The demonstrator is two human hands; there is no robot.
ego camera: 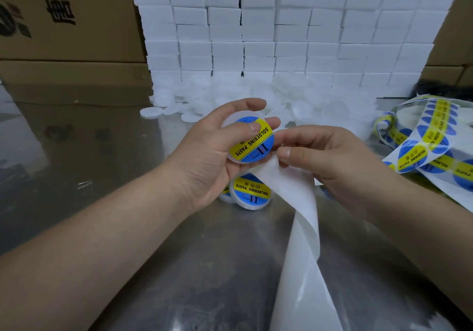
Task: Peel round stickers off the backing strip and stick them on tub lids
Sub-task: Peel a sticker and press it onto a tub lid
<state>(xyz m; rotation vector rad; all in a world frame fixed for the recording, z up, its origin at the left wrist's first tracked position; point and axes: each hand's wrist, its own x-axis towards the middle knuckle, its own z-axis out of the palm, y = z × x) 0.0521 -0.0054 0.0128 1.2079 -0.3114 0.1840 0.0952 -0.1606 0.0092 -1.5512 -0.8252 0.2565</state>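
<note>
Left hand (212, 149) has a tight grip on one round white tub lid (249, 140) with a blue and yellow sticker, thumb pressing it. Right hand (330, 156) pinches the bare white backing strip (302, 228). Two stickered tubs (252, 192) sit below on the shiny metal counter (102, 177). Many plain lids (230, 95) are piled behind.

The left hand (217, 149) holds a lid (252, 140) above the table (102, 177) at centre, sticker (249, 142) on it. At three o'clock, touching, the right hand (330, 159) pinches the backing strip (304, 241), which runs toward six. More stickered lids (252, 193) lie just below. Loose lids (230, 97) and stacked boxes (281, 28) sit at twelve, sticker strips (432, 138) at three.
</note>
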